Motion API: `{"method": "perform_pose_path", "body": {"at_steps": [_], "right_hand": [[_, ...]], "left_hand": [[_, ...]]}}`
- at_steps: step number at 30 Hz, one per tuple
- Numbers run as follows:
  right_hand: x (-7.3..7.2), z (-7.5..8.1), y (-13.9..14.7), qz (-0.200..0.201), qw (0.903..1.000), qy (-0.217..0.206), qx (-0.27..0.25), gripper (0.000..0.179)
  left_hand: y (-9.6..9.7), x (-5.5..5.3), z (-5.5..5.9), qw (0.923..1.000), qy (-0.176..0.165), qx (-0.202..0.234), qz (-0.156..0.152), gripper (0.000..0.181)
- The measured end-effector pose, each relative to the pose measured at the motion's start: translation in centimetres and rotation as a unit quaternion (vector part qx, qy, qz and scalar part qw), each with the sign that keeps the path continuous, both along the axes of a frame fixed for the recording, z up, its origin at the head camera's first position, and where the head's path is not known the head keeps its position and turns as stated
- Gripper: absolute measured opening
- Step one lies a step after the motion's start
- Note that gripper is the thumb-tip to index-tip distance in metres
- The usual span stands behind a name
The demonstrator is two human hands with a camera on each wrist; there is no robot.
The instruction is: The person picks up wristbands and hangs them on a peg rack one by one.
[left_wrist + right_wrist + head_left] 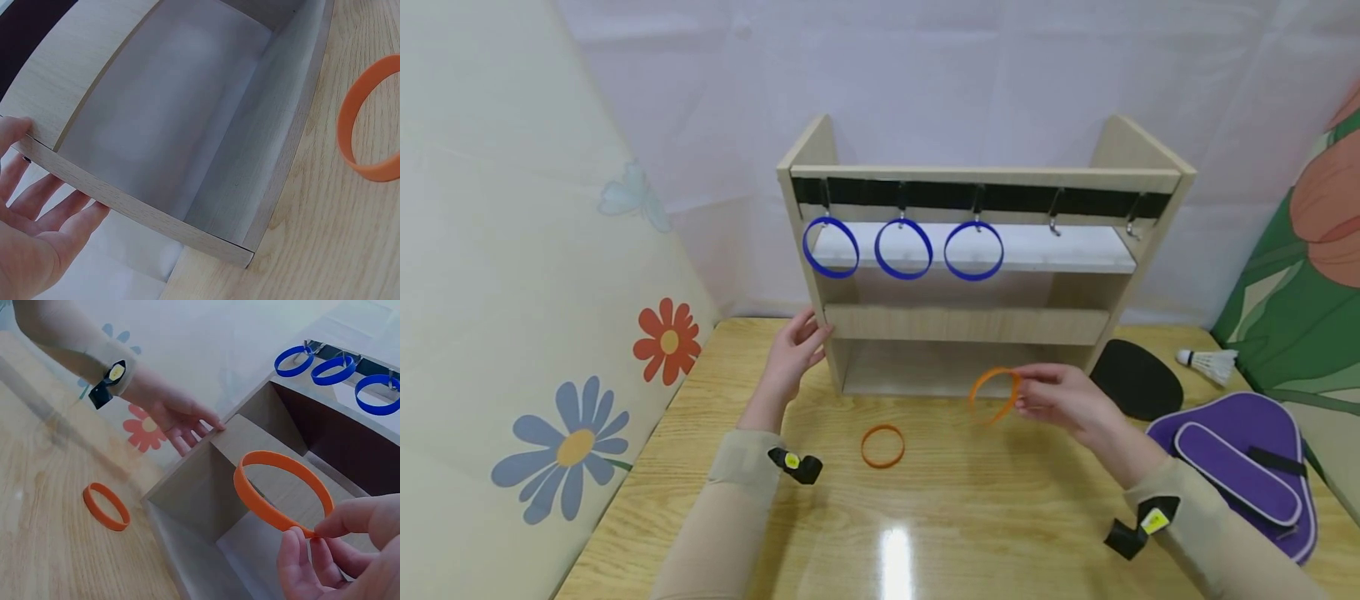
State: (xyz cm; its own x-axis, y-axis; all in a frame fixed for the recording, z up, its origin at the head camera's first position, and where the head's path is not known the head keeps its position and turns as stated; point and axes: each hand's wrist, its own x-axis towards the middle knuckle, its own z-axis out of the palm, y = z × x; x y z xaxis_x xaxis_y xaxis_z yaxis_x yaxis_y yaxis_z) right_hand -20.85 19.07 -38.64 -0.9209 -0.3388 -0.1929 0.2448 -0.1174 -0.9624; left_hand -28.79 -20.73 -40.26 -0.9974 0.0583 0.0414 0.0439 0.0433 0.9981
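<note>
Between thumb and fingertips, my right hand (1067, 398) pinches an orange wristband (284, 461), held up in front of the shelf's lower opening. My left hand (795, 354) holds the left side panel of the wooden shelf (966, 325), thumb at the front edge and fingers along the outer face, as the left wrist view shows. Three blue wristbands (902, 275) hang from the left hooks on the shelf's black strip (940, 194). The two hooks at right, including the end hook (1133, 229), carry nothing. A second orange wristband (882, 465) lies on the table.
Right of the shelf lie a black rounded flat thing (1137, 379), a shuttlecock (1210, 364) and a purple zipped case (1240, 475) on the wooden table (970, 533). White cloth (925, 83) hangs behind, with a flower-printed sheet (490, 275) at left.
</note>
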Motion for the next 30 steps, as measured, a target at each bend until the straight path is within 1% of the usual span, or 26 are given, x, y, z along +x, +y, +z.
{"method": "perform_pose_path", "body": {"at_steps": [6, 11, 17, 20, 25, 28, 30], "right_hand": [[-0.1, 1.1, 0.7, -0.008, 0.9996, 0.008, -0.024, 0.024], [-0.2, 2.1, 1.3, -0.025, 0.9985, 0.016, -0.045, 0.023], [-0.1, 3.1, 1.8, -0.039, 0.9951, 0.007, -0.090, 0.025], [-0.1, 3.6, 2.1, -0.045, 0.9935, 0.005, -0.104, 0.023], [-0.1, 4.5, 2.4, -0.047, 0.9926, 0.020, -0.111, 0.019], [-0.1, 5.0, 2.5, -0.039, 0.9892, 0.037, -0.136, 0.020], [-0.1, 5.2, 2.6, -0.033, 0.9850, 0.052, -0.162, 0.023]], "left_hand": [[0.0, 0.0, 0.0, 1.0000, -0.001, -0.001, -0.001, 0.056], [0.0, -0.1, 0.0, 1.0000, -0.001, -0.002, 0.000, 0.056], [0.0, -0.1, 0.0, 1.0000, -0.001, -0.004, 0.002, 0.056], [0.0, -0.1, 0.0, 1.0000, -0.002, -0.003, 0.002, 0.056], [0.0, -0.1, 0.0, 1.0000, -0.002, 0.001, 0.003, 0.056], [0.0, -0.1, 0.0, 1.0000, -0.003, -0.001, 0.003, 0.056], [-0.1, -0.1, 0.0, 1.0000, -0.004, -0.001, 0.004, 0.056]]}}
